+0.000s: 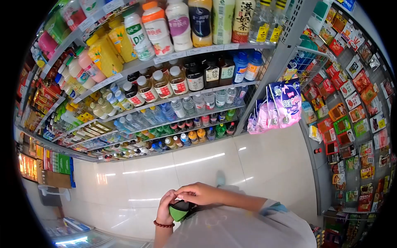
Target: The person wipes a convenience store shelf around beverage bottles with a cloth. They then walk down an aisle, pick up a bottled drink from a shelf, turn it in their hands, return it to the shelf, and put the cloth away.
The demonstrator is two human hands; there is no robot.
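Observation:
Close in front of my grey top, both my hands meet at the bottom centre of the view. My left hand [166,208], with a red bead bracelet [163,224] at the wrist, curls its fingers around the side of a small green and black pouch-like thing [178,212]. Over its dark upper part lies my right hand [197,193], coming in from the right with its fingers bent. The fingertips of both hands press together above the pouch; what they pinch there I cannot tell. Part of the pouch is hidden by the hands.
Shelves of bottled drinks [178,80] rise ahead and to the left. Purple and pink packs [285,103] hang at the shelf's end. On the right stands a rack of snack packets [345,124]. Pale shiny floor tiles [136,177] lie between; cartons [58,169] stand far left.

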